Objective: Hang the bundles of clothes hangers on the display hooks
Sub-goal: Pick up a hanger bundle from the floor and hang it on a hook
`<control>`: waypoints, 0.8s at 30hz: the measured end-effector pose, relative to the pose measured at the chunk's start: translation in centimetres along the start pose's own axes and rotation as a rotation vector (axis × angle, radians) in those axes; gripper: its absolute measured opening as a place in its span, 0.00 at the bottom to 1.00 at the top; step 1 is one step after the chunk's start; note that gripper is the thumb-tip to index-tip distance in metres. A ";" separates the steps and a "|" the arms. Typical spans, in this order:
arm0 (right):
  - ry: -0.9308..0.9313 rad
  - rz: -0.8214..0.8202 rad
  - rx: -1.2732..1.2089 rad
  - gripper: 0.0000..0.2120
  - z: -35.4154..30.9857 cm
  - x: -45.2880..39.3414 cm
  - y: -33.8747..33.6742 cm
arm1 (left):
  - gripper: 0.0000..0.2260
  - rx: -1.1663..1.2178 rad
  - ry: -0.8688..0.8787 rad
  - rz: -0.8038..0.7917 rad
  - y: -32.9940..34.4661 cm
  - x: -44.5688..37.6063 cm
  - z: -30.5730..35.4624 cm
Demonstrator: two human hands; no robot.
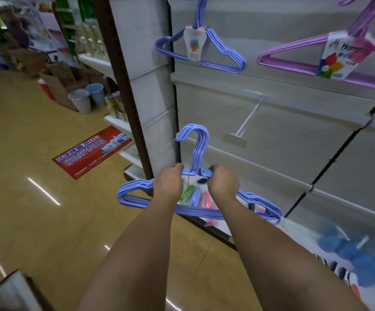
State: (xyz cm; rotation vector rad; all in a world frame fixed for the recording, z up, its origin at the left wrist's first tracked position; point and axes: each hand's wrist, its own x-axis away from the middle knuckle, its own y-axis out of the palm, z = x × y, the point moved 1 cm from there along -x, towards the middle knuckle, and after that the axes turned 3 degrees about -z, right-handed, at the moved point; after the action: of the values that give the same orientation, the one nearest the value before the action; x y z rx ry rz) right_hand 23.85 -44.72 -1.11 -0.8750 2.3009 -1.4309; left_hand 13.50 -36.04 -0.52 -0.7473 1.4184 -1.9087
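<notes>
A bundle of blue clothes hangers (135,196) is upright in front of me, hook end up. My left hand (168,182) grips its left shoulder and my right hand (223,181) grips its right shoulder, either side of the neck. A colourful label sits between my hands. A bare white display hook (248,118) sticks out of the grey wall panel above and to the right of the bundle. Another blue bundle (223,52) hangs higher up, and a purple bundle (294,52) hangs at the top right.
The grey display panel (271,153) fills the right side, framed by a dark upright post (123,86). Blue items (350,250) lie on the bottom shelf. Two buckets (87,97), cardboard boxes and a red floor sticker (92,151) sit on the wooden floor at left.
</notes>
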 end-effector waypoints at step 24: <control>0.151 0.327 0.057 0.14 -20.8 -14.7 -3.3 | 0.16 0.089 0.345 0.252 -14.4 -21.0 -10.2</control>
State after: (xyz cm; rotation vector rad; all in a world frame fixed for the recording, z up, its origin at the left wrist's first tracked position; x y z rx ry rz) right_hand 25.16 -21.86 10.40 -0.3616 2.3605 -1.4485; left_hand 16.88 -10.67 9.28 -0.1885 1.5351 -1.9460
